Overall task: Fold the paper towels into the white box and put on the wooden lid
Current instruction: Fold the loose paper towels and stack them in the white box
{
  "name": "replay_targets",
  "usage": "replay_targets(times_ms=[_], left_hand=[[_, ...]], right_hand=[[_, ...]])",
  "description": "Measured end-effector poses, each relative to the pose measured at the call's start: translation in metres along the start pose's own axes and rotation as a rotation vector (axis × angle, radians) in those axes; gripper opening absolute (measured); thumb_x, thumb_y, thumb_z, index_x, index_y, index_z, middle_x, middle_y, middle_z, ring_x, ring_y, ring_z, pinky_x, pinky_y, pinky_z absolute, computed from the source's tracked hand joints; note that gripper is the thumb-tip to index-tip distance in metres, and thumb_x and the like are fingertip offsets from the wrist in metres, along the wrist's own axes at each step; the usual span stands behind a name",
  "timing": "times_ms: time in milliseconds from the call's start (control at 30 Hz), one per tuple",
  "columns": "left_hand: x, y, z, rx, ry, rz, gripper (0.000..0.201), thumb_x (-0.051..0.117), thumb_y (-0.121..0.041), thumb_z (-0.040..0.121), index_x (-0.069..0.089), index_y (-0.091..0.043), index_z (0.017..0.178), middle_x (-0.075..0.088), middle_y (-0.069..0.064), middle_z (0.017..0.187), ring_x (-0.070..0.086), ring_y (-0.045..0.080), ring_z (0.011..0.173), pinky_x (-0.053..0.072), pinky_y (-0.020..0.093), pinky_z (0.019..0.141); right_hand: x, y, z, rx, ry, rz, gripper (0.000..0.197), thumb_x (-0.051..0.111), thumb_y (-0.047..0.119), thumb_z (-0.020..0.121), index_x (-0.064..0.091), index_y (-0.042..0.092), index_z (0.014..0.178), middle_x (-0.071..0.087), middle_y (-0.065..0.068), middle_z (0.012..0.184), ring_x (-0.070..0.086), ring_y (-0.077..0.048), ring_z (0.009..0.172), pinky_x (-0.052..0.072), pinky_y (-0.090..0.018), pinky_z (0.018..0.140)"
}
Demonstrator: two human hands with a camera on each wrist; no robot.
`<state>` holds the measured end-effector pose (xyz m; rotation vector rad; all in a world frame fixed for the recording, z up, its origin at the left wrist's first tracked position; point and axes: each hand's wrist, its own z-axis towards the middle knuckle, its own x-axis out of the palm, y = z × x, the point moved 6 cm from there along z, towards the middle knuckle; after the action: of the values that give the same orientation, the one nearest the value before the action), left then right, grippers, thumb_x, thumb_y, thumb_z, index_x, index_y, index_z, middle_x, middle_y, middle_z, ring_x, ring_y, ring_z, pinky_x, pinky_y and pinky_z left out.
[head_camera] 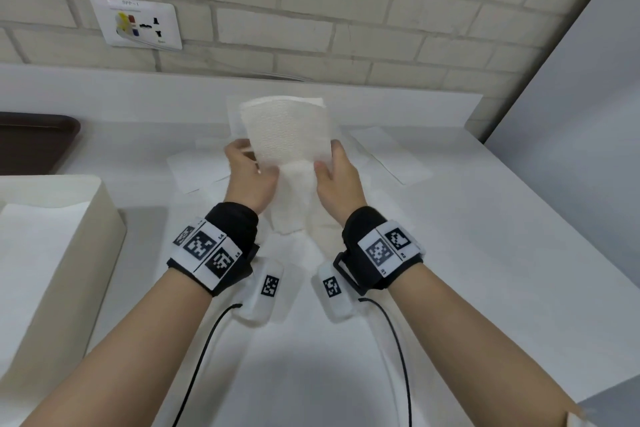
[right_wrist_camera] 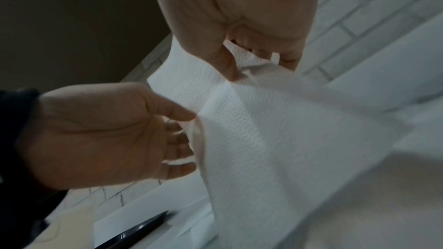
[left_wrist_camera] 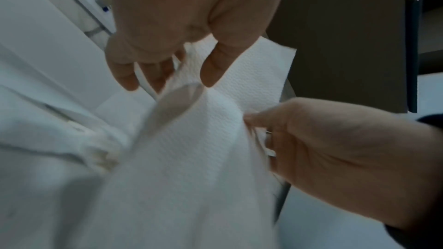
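You face a white brick wall (head_camera: 311, 10) at 12 o'clock. A white socket plate (head_camera: 135, 23) is mounted on it at 11 o'clock. A white counter (head_camera: 485, 253) spans below. A grey panel (head_camera: 571, 97) stands at 2 o'clock. A dark brown tray (head_camera: 34, 142) lies at 9 o'clock.

White bench (head_camera: 450, 253) runs to a raised white ledge along the brick wall. On it, flat paper towel sheets: one far right (head_camera: 391, 152), angled; others (head_camera: 194, 166) spread far centre-left, overlapping, edges hard to separate against the white top. A crumpled length of towel (head_camera: 294, 218) trails down onto the bench at centre. White box (head_camera: 69, 236) sits at the left edge, white sheet inside. Dark brown tray (head_camera: 34, 142) at far left, behind the box. Two black cables (head_camera: 207, 333) lie across the near part.
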<state>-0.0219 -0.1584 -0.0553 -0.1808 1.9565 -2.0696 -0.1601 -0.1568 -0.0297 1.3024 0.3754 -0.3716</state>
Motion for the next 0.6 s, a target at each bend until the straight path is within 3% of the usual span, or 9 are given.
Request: replay_targets(times_ms=[100,167,233,300,333,467,600], left_hand=[[-0.03,-0.018,0.006,0.219,-0.212,0.124,0.075,0.066,-0.002,0.078,0.02,-0.005,0.138,0.034,0.013,0.133,0.036,0.024,0.124,0.032,0.032,0.106],[-0.033,-0.031,0.006,0.338,-0.19,0.284,0.078,0.07,-0.006,0.076,0.024,-0.007,0.139,0.033,0.011,0.14,0.032,0.023,0.13,0.025,0.034,0.111],[-0.028,-0.035,0.008,0.352,-0.073,0.36,0.066,0.068,-0.007,0.078,0.034,-0.009,0.135,0.042,0.006,0.135,0.038,0.019,0.125,0.03,0.026,0.105],[-0.022,-0.029,0.011,0.258,0.04,0.296,0.047,0.061,-0.003,0.083,0.044,-0.007,0.127,0.052,0.004,0.119,0.048,0.016,0.107,0.035,0.013,0.084],[-0.019,-0.023,0.012,0.192,0.068,0.248,0.041,0.057,-0.001,0.086,0.046,-0.006,0.125,0.053,0.003,0.112,0.049,0.015,0.101,0.035,0.012,0.079],[-0.012,-0.004,0.012,0.004,0.045,0.09,0.038,0.044,0.003,0.09,0.042,-0.005,0.127,0.051,0.003,0.109,0.05,0.019,0.101,0.038,0.025,0.084],[-0.001,0.025,0.011,-0.209,0.113,0.217,0.042,0.044,0.0,0.09,0.034,-0.006,0.131,0.049,0.01,0.11,0.048,0.023,0.096,0.038,0.029,0.08]], right_hand=[[-0.013,0.019,0.01,-0.115,0.033,-0.187,0.017,0.037,0.0,0.095,0.045,0.009,0.106,0.051,-0.003,0.094,0.048,-0.016,0.085,0.034,-0.016,0.06],[-0.014,0.026,0.016,-0.149,0.095,-0.358,0.017,0.037,-0.001,0.093,0.046,0.007,0.105,0.053,-0.008,0.093,0.048,-0.022,0.083,0.038,-0.026,0.067],[-0.011,0.03,0.02,-0.142,0.172,-0.518,0.024,0.037,-0.002,0.091,0.047,0.005,0.112,0.054,-0.01,0.096,0.05,-0.026,0.086,0.043,-0.033,0.073],[-0.008,0.032,0.022,-0.135,0.221,-0.649,0.027,0.037,-0.003,0.091,0.045,0.005,0.116,0.048,-0.006,0.093,0.047,-0.024,0.084,0.04,-0.033,0.071],[-0.007,0.034,0.023,-0.141,0.229,-0.707,0.028,0.037,-0.003,0.09,0.045,0.005,0.116,0.047,-0.006,0.093,0.045,-0.023,0.083,0.038,-0.032,0.069],[-0.001,0.041,0.022,-0.217,0.272,-0.921,0.039,0.035,-0.007,0.085,0.042,0.005,0.122,0.053,-0.011,0.108,0.051,-0.028,0.097,0.036,-0.033,0.07],[0.017,0.02,0.012,-0.225,0.403,-1.11,0.046,0.037,-0.005,0.085,0.035,0.006,0.13,0.052,-0.011,0.119,0.05,-0.028,0.109,0.033,-0.033,0.077]])
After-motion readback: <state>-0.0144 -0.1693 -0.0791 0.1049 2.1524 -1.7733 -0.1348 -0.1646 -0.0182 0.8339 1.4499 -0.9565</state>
